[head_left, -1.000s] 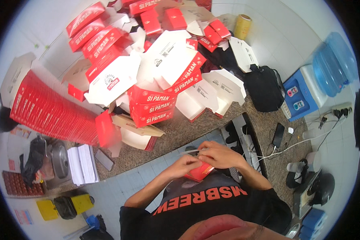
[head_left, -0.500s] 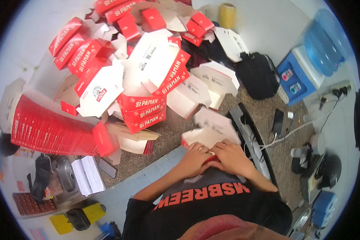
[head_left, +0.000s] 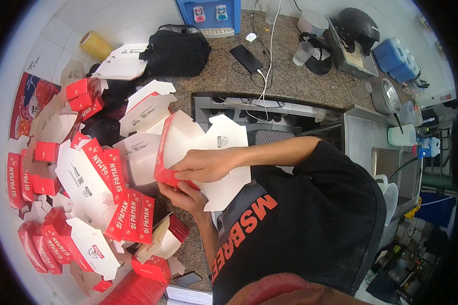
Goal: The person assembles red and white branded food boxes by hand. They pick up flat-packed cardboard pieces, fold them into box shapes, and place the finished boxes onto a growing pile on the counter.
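A red-and-white cardboard food box (head_left: 180,134) is held up in front of my black shirt, its white lid folded back toward me. My right hand (head_left: 208,163) is closed on the box's corner, its fingers over the red side wall and its palm across the white lid. My left hand (head_left: 184,197) grips the same corner from below, with some fingers hidden beneath the box. Just left of it, other open boxes (head_left: 142,114) with white insides lie on the counter.
Many folded red boxes (head_left: 132,216) are piled at the left. A black bag (head_left: 178,51) sits below a blue water dispenser (head_left: 208,15). A phone (head_left: 246,59) with a white cable lies on the granite counter (head_left: 285,76). At the right are a helmet (head_left: 359,28) and a metal sink (head_left: 359,137).
My view has swung to the right, bringing the sink into sight. The box, held low against my shirt before, is now raised and turned, with both hands still gripping it.
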Available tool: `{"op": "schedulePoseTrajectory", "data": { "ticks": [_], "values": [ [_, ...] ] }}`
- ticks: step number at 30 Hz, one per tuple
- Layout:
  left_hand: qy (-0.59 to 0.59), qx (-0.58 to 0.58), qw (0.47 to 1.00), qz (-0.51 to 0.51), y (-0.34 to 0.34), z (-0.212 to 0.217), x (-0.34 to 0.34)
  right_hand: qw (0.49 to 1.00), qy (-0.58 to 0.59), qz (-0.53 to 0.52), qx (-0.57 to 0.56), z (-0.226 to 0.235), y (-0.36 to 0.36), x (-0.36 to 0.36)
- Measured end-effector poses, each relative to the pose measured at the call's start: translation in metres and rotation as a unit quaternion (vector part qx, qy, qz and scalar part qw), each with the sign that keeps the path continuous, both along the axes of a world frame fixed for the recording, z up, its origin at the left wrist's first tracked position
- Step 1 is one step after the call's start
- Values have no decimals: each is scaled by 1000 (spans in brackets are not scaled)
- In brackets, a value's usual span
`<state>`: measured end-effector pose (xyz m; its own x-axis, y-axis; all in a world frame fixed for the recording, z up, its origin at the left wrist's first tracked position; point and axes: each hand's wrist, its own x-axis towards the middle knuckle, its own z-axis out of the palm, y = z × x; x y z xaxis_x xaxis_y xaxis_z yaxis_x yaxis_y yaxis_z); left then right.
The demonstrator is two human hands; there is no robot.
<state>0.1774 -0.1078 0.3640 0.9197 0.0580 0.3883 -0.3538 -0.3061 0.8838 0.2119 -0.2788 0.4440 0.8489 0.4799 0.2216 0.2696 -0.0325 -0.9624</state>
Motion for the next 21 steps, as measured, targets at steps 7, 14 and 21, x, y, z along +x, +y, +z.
{"op": "schedulePoseTrajectory", "data": {
  "ticks": [7, 14, 21],
  "values": [
    [4, 101, 994, 48, 8, 21, 3, 991, -2, -134, 22, 14, -12, 12],
    [-6, 96, 991, 89, 9, 4, -5, 982, 142, -29, 118, -29, 12, 8],
    [-90, 118, 988, 31, 17, 22, -16, 997, 52, -37, 37, 29, 4, 32]
  ]
}}
